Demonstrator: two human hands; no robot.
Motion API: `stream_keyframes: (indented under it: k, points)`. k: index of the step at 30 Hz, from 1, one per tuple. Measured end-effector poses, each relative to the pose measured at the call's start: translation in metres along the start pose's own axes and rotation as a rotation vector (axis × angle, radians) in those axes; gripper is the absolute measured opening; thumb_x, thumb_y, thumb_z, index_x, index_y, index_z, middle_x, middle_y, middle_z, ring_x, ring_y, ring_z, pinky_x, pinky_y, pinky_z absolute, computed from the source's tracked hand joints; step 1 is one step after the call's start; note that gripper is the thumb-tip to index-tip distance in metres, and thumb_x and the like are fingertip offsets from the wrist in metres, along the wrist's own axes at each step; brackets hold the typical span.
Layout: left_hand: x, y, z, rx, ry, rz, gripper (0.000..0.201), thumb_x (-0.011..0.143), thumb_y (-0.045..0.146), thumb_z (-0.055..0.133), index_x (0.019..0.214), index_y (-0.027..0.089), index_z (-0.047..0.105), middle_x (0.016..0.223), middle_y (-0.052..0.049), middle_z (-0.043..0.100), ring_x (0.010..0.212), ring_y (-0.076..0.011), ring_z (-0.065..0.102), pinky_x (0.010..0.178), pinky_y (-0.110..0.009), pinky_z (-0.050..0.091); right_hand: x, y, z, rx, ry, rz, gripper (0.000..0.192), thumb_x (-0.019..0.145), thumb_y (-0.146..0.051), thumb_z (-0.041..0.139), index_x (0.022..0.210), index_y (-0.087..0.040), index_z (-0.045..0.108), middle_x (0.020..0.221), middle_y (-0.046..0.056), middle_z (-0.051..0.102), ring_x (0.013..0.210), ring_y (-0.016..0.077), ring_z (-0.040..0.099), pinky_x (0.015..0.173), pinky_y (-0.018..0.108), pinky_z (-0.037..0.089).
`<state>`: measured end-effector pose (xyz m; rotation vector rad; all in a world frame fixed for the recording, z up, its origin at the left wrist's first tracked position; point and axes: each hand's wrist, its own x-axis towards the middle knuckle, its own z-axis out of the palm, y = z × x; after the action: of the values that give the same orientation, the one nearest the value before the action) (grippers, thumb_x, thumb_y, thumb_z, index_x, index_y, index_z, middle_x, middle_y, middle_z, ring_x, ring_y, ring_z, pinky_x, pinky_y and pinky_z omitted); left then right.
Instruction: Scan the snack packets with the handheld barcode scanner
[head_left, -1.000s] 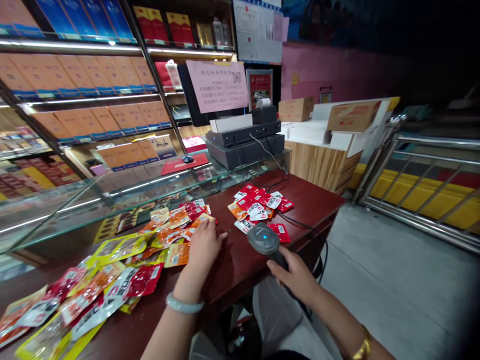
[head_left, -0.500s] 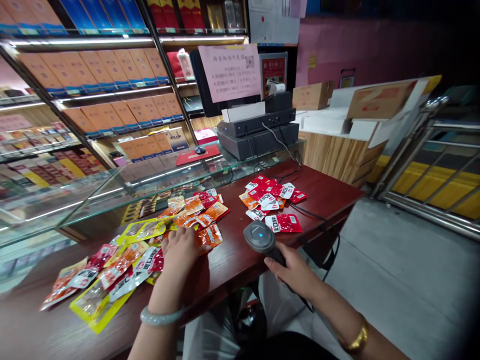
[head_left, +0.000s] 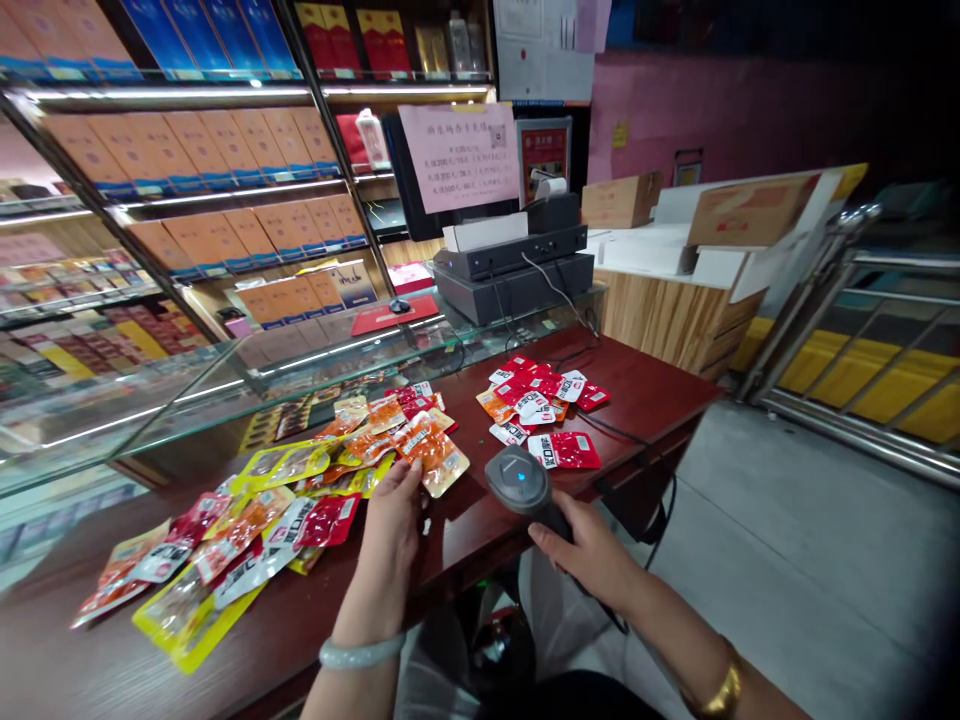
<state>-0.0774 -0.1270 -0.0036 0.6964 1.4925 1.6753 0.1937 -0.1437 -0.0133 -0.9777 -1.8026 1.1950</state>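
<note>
My left hand (head_left: 396, 508) pinches the lower left corner of an orange snack packet (head_left: 435, 458), its tan end turned toward the right. In my right hand (head_left: 589, 545) is a grey barcode scanner (head_left: 517, 480), gripped by its handle above the desk edge, a blue light on its head. Left of and behind my left hand spreads a loose heap of yellow, orange and red-and-white snack packets (head_left: 251, 545). Beyond the scanner lies a smaller pile of mostly red packets (head_left: 536, 390), with one red-and-white packet (head_left: 566, 449) at its near side.
A dark red wooden desk (head_left: 637, 370) carries the packets. Behind it stand a glass display case (head_left: 300, 365) and a black cash drawer (head_left: 517, 290) under a monitor with a pink paper sign (head_left: 459, 158). The scanner's cable runs over the desk's right side. A metal railing (head_left: 862, 340) stands at right.
My left hand has moved right and toward me from the heap, bringing the orange packet with it. My right hand keeps the scanner in nearly the same place.
</note>
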Motion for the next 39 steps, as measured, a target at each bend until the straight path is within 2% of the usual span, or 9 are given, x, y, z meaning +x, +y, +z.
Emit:
stream_keyframes:
  k: [7, 16, 23, 28, 31, 33, 35, 37, 39]
  points:
    - [0.0, 0.002, 0.031, -0.202, 0.098, 0.063, 0.057, 0.046, 0.039, 0.096, 0.083, 0.018, 0.058, 0.068, 0.008, 0.059, 0.055, -0.0076, 0.054, 0.054, -0.023, 0.051, 0.002, -0.011, 0.003, 0.014, -0.011, -0.035, 0.044, 0.094, -0.049, 0.064, 0.123, -0.016, 0.068, 0.08, 0.006, 0.072, 0.084, 0.0252, 0.07, 0.071, 0.033, 0.056]
    - [-0.001, 0.0, 0.04, -0.142, 0.059, 0.085, 0.048, 0.057, 0.041, 0.091, 0.082, 0.019, 0.057, 0.061, 0.009, 0.055, 0.05, -0.0072, 0.053, 0.05, -0.021, 0.046, 0.005, -0.005, 0.003, 0.01, -0.002, -0.073, 0.038, 0.094, -0.048, 0.063, 0.119, -0.019, 0.069, 0.095, 0.009, 0.075, 0.099, 0.0288, 0.07, 0.081, 0.037, 0.057]
    - [0.009, 0.0, 0.047, -0.156, -0.009, -0.062, 0.044, 0.056, 0.031, 0.094, 0.082, 0.015, 0.063, 0.064, 0.005, 0.061, 0.054, -0.0084, 0.057, 0.052, -0.021, 0.054, 0.005, 0.008, -0.002, 0.042, 0.025, -0.04, 0.034, 0.093, -0.044, 0.065, 0.117, -0.019, 0.069, 0.091, 0.007, 0.076, 0.092, 0.0266, 0.071, 0.079, 0.035, 0.058]
    - [0.025, 0.013, 0.092, -0.151, -0.138, -0.155, 0.018, 0.074, 0.016, 0.083, 0.08, 0.013, 0.066, 0.062, 0.001, 0.062, 0.054, -0.0096, 0.062, 0.058, -0.023, 0.059, 0.008, 0.014, -0.004, 0.038, 0.072, -0.043, 0.036, 0.092, -0.041, 0.067, 0.121, -0.019, 0.07, 0.105, 0.009, 0.078, 0.097, 0.0274, 0.072, 0.088, 0.038, 0.057]
    - [0.028, 0.021, 0.125, -0.181, -0.302, -0.177, 0.022, 0.075, 0.011, 0.082, 0.095, 0.014, 0.072, 0.086, -0.007, 0.075, 0.079, -0.015, 0.073, 0.077, -0.027, 0.062, 0.009, 0.013, -0.005, 0.022, 0.087, -0.016, 0.037, 0.092, -0.042, 0.068, 0.123, -0.022, 0.07, 0.099, 0.007, 0.078, 0.099, 0.0287, 0.072, 0.082, 0.037, 0.058]
    - [0.03, 0.021, 0.137, -0.131, -0.414, -0.156, 0.034, 0.074, 0.014, 0.085, 0.106, 0.016, 0.074, 0.107, -0.01, 0.078, 0.095, -0.0182, 0.074, 0.087, -0.03, 0.061, 0.009, 0.012, -0.006, 0.021, 0.089, -0.004, 0.038, 0.092, -0.042, 0.068, 0.123, -0.021, 0.07, 0.096, 0.007, 0.078, 0.097, 0.0288, 0.072, 0.078, 0.036, 0.058]
    - [0.033, 0.017, 0.138, -0.022, -0.458, -0.089, 0.039, 0.073, 0.02, 0.086, 0.11, 0.016, 0.076, 0.114, -0.011, 0.078, 0.101, -0.0212, 0.073, 0.091, -0.033, 0.059, 0.007, 0.012, -0.009, 0.022, 0.093, 0.0, 0.037, 0.092, -0.042, 0.067, 0.122, -0.02, 0.07, 0.1, 0.009, 0.078, 0.096, 0.0287, 0.072, 0.078, 0.037, 0.058]
    - [0.039, 0.013, 0.125, 0.171, -0.423, 0.036, 0.037, 0.074, 0.023, 0.084, 0.11, 0.015, 0.077, 0.112, -0.013, 0.079, 0.103, -0.0256, 0.073, 0.094, -0.036, 0.057, 0.005, 0.014, -0.012, 0.027, 0.095, 0.01, 0.036, 0.092, -0.042, 0.066, 0.119, -0.02, 0.071, 0.101, 0.009, 0.077, 0.094, 0.0285, 0.072, 0.078, 0.037, 0.058]
    - [0.048, 0.013, 0.103, 0.509, -0.309, 0.243, 0.033, 0.079, 0.025, 0.077, 0.111, 0.016, 0.078, 0.113, -0.015, 0.079, 0.109, -0.03, 0.072, 0.099, -0.04, 0.053, 0.003, 0.016, -0.014, 0.03, 0.099, 0.029, 0.035, 0.092, -0.044, 0.065, 0.117, -0.019, 0.071, 0.096, 0.009, 0.077, 0.092, 0.0286, 0.072, 0.076, 0.036, 0.058]
